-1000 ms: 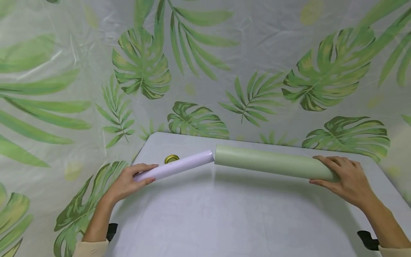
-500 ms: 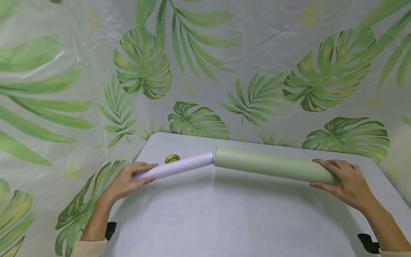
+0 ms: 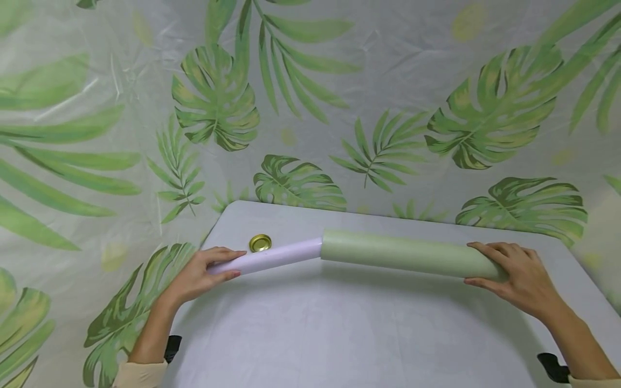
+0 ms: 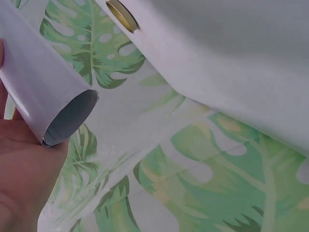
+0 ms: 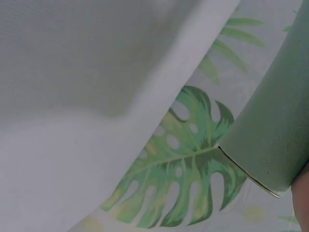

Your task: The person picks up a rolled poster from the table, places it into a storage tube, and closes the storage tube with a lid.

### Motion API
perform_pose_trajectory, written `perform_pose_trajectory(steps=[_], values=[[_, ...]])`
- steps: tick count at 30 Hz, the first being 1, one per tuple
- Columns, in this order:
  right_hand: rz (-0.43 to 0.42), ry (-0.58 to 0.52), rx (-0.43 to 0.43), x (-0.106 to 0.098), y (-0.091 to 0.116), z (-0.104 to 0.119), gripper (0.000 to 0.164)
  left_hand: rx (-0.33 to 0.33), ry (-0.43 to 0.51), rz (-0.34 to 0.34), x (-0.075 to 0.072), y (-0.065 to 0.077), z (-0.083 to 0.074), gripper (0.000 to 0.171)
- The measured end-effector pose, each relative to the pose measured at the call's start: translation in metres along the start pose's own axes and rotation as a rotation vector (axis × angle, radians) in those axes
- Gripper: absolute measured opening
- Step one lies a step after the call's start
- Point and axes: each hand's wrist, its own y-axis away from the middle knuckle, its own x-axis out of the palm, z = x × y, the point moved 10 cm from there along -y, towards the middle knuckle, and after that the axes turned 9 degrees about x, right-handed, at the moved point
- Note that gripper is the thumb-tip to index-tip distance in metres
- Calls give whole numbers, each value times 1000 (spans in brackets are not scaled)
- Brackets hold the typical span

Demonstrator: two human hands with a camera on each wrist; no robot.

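Note:
My left hand (image 3: 201,272) grips the left end of a slim lavender rolled tube (image 3: 271,256), thumb below and fingers above. In the left wrist view, the hollow near end of the lavender tube (image 4: 46,92) faces the camera beside the palm. A wider pale green tube (image 3: 398,253) is held at its right end by my right hand (image 3: 519,275). Both tubes are raised above the table. The lavender tube's right end meets the green tube's left opening and its tip is hidden there. The right wrist view shows the open rim of the green tube (image 5: 270,145).
A round gold lid (image 3: 260,242) lies on the white table (image 3: 310,334), just behind the lavender tube. A leaf-patterned sheet (image 3: 310,108) hangs behind the table and shows past its edges.
The green tube has come down and slightly left. My left hand has shifted right, and the lavender tube's tip has passed from beside the green tube's opening to inside it.

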Motion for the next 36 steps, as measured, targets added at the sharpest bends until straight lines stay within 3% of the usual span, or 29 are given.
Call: perform_pose_trajectory(steps=[8, 15, 22, 29, 36], values=[[16, 9, -30, 4, -2, 10, 89, 23, -12, 5, 4, -4, -4, 41], [27, 12, -69, 7, -4, 24, 89, 65, -43, 9, 7, -10, -17, 38], [47, 15, -118, 15, -10, 44, 87, 90, 7, 25, 17, -15, -26, 39], [61, 5, -151, 23, -17, 63, 83, 159, -6, 38, 27, -25, -39, 41], [69, -4, -177, 31, -21, 78, 82, 175, -1, 71, 39, -35, -48, 41]])
